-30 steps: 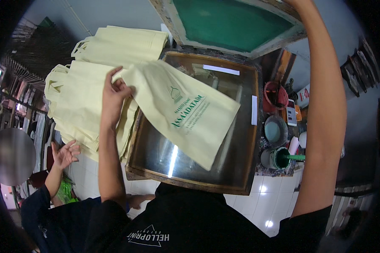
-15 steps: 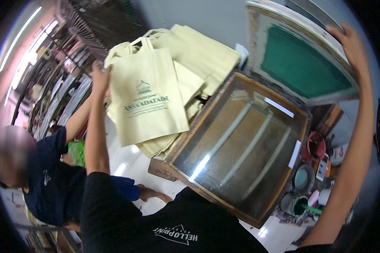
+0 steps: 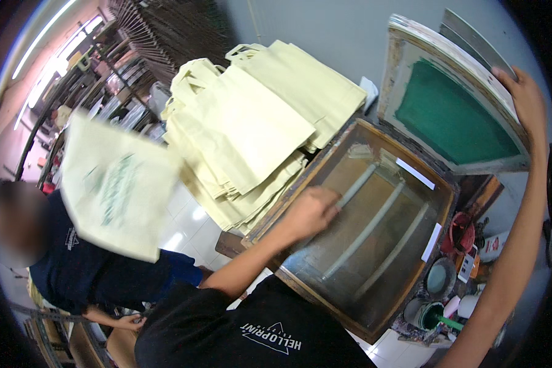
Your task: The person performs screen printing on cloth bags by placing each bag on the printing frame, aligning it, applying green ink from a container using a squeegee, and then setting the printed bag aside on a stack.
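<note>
My right hand point(image 3: 524, 101) is closed round the upper right edge of a raised screen printing frame point(image 3: 457, 116), which has a green coated area. A grey flat blade point(image 3: 472, 38) stands behind that edge, close to my fingers. Over the glass-topped printing table point(image 3: 374, 245), my left hand point(image 3: 313, 211) has curled fingers, slightly blurred, with nothing visible in them. Left of the table lies a pile of cream tote bags point(image 3: 245, 122). A cream tote bag with green print point(image 3: 119, 184) is blurred in front of a co-worker point(image 3: 113, 245); what holds it is hidden.
Paint pots point(image 3: 424, 313), a grey bowl point(image 3: 438, 277) and a red container point(image 3: 461, 233) crowd the table's right side. White strips point(image 3: 416, 173) lie on the glass. Racks point(image 3: 119, 80) stand at the far left, near a grey wall point(image 3: 325, 30).
My left hand has left the printed bag and come right, over the glass. That bag has moved left, off the pile, toward the co-worker. My right hand still holds the raised frame.
</note>
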`<action>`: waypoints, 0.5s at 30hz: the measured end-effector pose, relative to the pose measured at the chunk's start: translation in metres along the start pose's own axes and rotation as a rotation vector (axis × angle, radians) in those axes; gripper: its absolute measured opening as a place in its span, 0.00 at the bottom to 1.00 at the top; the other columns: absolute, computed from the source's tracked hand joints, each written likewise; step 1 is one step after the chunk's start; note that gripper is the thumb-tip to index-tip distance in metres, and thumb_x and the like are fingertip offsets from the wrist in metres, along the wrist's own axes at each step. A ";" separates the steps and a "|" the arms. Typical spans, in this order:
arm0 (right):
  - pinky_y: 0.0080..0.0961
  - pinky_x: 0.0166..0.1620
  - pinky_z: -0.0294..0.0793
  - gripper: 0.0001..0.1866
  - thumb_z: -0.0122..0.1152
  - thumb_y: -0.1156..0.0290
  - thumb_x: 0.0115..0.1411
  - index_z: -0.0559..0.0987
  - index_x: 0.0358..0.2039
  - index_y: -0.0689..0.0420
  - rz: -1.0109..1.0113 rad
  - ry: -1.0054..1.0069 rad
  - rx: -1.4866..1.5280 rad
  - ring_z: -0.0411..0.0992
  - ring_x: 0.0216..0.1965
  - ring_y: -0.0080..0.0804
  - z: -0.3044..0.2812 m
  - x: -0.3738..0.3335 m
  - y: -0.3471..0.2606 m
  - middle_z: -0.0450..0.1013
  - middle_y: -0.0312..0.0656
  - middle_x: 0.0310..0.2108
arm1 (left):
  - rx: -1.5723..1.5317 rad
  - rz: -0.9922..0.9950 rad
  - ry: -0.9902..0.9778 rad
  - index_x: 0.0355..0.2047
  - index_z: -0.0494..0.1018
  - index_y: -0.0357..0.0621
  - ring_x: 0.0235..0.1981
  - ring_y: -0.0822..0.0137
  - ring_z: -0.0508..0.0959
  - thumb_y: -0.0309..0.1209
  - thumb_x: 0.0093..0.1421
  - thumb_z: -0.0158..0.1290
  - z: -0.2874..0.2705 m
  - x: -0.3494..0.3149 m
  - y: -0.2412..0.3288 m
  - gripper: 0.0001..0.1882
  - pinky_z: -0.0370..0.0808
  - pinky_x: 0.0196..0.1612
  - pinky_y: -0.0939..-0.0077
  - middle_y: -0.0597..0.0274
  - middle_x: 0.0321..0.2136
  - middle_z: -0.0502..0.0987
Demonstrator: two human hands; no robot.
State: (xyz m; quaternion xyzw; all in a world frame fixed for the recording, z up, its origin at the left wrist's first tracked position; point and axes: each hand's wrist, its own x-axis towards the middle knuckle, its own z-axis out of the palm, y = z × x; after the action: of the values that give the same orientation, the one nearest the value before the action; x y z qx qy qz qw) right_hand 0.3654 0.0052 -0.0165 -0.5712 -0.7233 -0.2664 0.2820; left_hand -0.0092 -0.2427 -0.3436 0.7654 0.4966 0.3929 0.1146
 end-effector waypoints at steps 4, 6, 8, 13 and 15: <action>0.40 0.49 0.75 0.37 0.60 0.37 0.60 0.83 0.50 0.63 0.010 -0.074 0.136 0.81 0.41 0.48 -0.018 -0.013 -0.028 0.82 0.58 0.40 | 0.529 -0.213 0.109 0.49 0.71 0.37 0.53 0.42 0.73 0.28 0.52 0.63 -0.036 0.029 -0.081 0.24 0.70 0.58 0.51 0.44 0.51 0.74; 0.40 0.48 0.75 0.35 0.59 0.38 0.60 0.84 0.48 0.60 0.005 -0.141 0.189 0.81 0.40 0.48 -0.024 -0.016 -0.026 0.82 0.58 0.39 | 0.724 -0.222 0.039 0.62 0.64 0.38 0.66 0.44 0.64 0.37 0.49 0.70 -0.047 0.051 -0.114 0.42 0.61 0.68 0.50 0.43 0.63 0.66; 0.41 0.47 0.75 0.33 0.59 0.39 0.61 0.85 0.47 0.59 0.006 -0.168 0.193 0.81 0.40 0.47 -0.030 -0.017 -0.028 0.82 0.56 0.39 | 0.834 -0.204 -0.028 0.69 0.58 0.40 0.72 0.45 0.56 0.44 0.49 0.70 -0.052 0.071 -0.140 0.52 0.54 0.72 0.45 0.42 0.69 0.60; 0.35 0.35 0.73 0.32 0.59 0.40 0.63 0.86 0.41 0.61 -0.034 -0.079 0.164 0.78 0.28 0.37 -0.021 -0.019 -0.029 0.81 0.51 0.27 | 0.840 -0.242 -0.360 0.72 0.58 0.48 0.76 0.47 0.47 0.57 0.50 0.67 -0.089 0.113 -0.175 0.54 0.42 0.75 0.41 0.46 0.73 0.55; 0.38 0.35 0.74 0.30 0.63 0.42 0.59 0.86 0.37 0.63 0.015 -0.047 0.150 0.78 0.28 0.42 -0.030 -0.025 -0.036 0.80 0.54 0.26 | 0.828 -0.293 -0.451 0.70 0.62 0.47 0.76 0.48 0.47 0.61 0.49 0.66 -0.097 0.124 -0.172 0.54 0.39 0.76 0.40 0.48 0.73 0.55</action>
State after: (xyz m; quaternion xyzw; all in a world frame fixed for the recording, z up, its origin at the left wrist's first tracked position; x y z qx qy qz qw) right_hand 0.3379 -0.0406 -0.0159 -0.5598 -0.7436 -0.1957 0.3089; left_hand -0.1694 -0.0755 -0.3164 0.7348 0.6763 -0.0331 -0.0405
